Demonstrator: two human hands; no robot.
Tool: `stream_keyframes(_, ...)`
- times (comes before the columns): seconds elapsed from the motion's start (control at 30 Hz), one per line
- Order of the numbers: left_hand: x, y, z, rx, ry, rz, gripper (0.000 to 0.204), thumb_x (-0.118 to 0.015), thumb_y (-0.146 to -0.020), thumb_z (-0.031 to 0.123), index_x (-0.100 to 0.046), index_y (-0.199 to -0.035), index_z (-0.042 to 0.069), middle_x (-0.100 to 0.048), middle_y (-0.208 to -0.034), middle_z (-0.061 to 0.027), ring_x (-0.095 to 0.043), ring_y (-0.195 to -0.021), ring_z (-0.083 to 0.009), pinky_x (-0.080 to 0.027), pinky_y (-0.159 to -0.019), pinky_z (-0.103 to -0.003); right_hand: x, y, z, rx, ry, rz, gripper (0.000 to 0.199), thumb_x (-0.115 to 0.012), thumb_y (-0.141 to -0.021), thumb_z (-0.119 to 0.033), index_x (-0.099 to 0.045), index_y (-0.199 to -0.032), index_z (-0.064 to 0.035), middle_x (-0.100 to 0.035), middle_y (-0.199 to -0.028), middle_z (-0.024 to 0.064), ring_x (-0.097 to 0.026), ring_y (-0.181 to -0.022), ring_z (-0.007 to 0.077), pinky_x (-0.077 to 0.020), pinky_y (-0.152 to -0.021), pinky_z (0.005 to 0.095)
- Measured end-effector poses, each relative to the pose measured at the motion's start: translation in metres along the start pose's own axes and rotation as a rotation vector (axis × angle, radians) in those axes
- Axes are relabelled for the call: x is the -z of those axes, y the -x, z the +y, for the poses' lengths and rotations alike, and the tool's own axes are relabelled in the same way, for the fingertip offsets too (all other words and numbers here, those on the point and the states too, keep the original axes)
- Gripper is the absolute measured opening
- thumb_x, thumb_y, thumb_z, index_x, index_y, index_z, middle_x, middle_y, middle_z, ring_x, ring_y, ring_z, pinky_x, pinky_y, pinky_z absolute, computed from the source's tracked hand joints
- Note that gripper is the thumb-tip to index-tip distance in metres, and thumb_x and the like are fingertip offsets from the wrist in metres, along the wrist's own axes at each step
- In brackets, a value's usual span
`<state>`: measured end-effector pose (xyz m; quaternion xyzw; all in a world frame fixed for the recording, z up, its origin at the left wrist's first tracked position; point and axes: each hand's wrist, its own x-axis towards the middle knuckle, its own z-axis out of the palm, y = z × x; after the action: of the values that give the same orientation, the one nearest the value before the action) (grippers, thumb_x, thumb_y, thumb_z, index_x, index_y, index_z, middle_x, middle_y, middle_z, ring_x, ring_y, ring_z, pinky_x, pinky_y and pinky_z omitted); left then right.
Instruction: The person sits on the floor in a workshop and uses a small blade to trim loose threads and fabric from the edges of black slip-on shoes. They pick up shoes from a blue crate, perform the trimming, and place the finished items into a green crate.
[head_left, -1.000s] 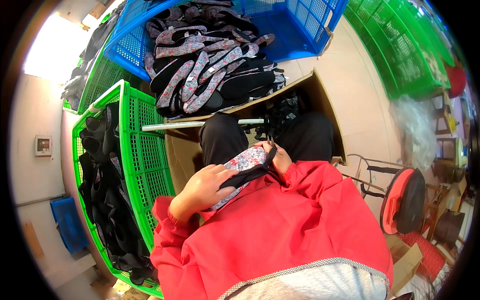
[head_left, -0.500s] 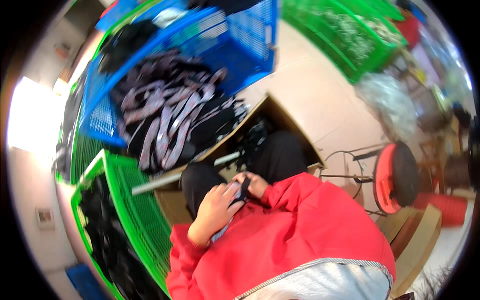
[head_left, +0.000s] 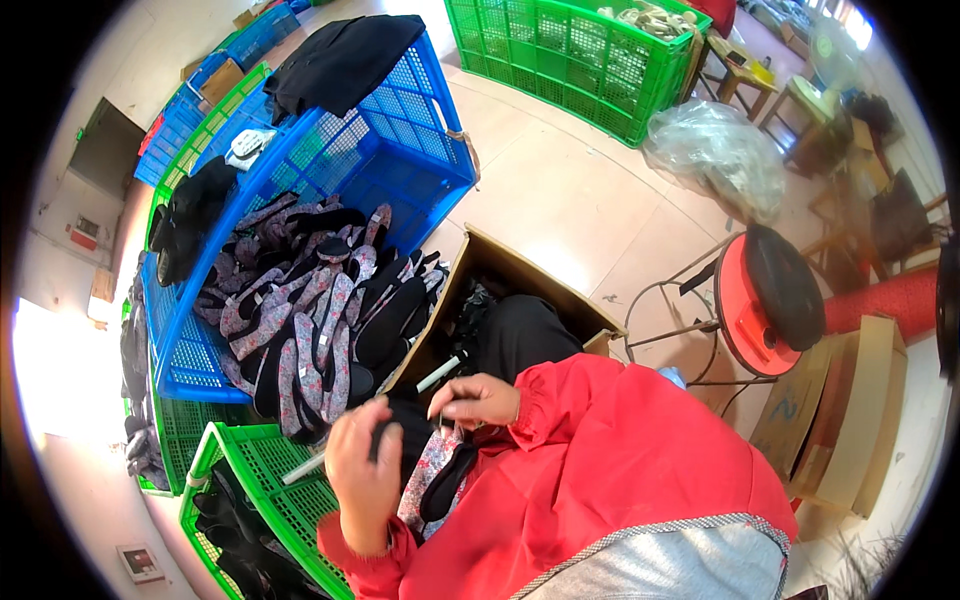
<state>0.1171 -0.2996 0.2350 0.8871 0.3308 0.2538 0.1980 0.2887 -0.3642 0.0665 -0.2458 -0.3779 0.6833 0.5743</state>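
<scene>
A floral cloth piece with a black part (head_left: 430, 470), shaped like a shoe upper, lies over my lap against the red garment. Just above its top end, my right hand (head_left: 480, 400) has thumb and forefinger pinched together. Something thin shows under those fingertips, too small to name. My left hand (head_left: 362, 475) is raised to the left of the piece, its thumb apart from the fingers, slightly blurred, with nothing seen in it. Several similar floral and black pieces (head_left: 325, 310) are heaped in front of me, spilling from a tipped blue crate (head_left: 390, 190).
An open cardboard box (head_left: 540, 268) with black material stands by my knees. At my left is a green crate (head_left: 265, 470) of black pieces. A red stool (head_left: 745, 310) stands right, below a clear plastic bag (head_left: 720, 160). Another green crate (head_left: 570, 70) is farther off.
My hands, together on the cloth piece before, have moved apart. The left has lifted off to the left; the right is now above the piece. The whole view has shifted.
</scene>
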Motion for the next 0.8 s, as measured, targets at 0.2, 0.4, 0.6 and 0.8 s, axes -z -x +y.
stream_keyframes(0.2,-0.033,-0.029,-0.013,0.025,-0.048,0.020,0.022,-0.065,-0.082,0.004,-0.066,-0.103,0.001,-0.065,-0.085,-0.0109,-0.063,-0.080,-0.0283,-0.048,-0.074,-0.036,-0.041,-0.015,-0.008,-0.033,0.162,-0.382,0.031,-0.053,-0.098,-0.008,-0.056,-0.128,-0.0008,-0.069,-0.093,0.0069,-0.066,-0.086,0.0106,-0.0496,-0.076,0.0242)
stream_keyframes(0.4,-0.041,-0.032,-0.018,0.129,-0.003,0.074,0.020,-0.064,-0.086,0.008,-0.066,-0.105,0.001,-0.066,-0.084,-0.0120,-0.064,-0.078,-0.0264,-0.049,-0.072,-0.035,-0.064,-0.018,0.013,0.061,0.164,-0.475,0.034,-0.059,-0.096,-0.012,-0.053,-0.127,-0.0014,-0.068,-0.088,0.0071,-0.066,-0.083,0.0125,-0.0505,-0.075,0.0270)
stream_keyframes(0.6,-0.057,-0.028,-0.035,0.286,0.363,0.123,0.019,-0.061,-0.092,0.007,-0.065,-0.108,-0.001,-0.066,-0.083,-0.0066,-0.062,-0.076,-0.0140,-0.049,-0.072,-0.026,-0.079,-0.012,0.047,0.241,0.354,-0.456,0.035,-0.068,-0.089,-0.015,-0.056,-0.121,-0.0043,-0.068,-0.086,0.0081,-0.067,-0.078,0.0172,-0.0501,-0.070,0.0312)
stream_keyframes(0.8,-0.056,-0.024,-0.045,0.504,1.060,0.194,0.019,-0.058,-0.095,0.007,-0.062,-0.113,0.002,-0.063,-0.083,-0.0037,-0.060,-0.074,-0.0110,-0.052,-0.071,-0.025,-0.084,-0.014,0.034,0.048,0.484,-0.475,0.024,-0.069,-0.088,-0.017,-0.060,-0.107,-0.0056,-0.068,-0.080,0.0071,-0.067,-0.075,0.0172,-0.0491,-0.065,0.0314)
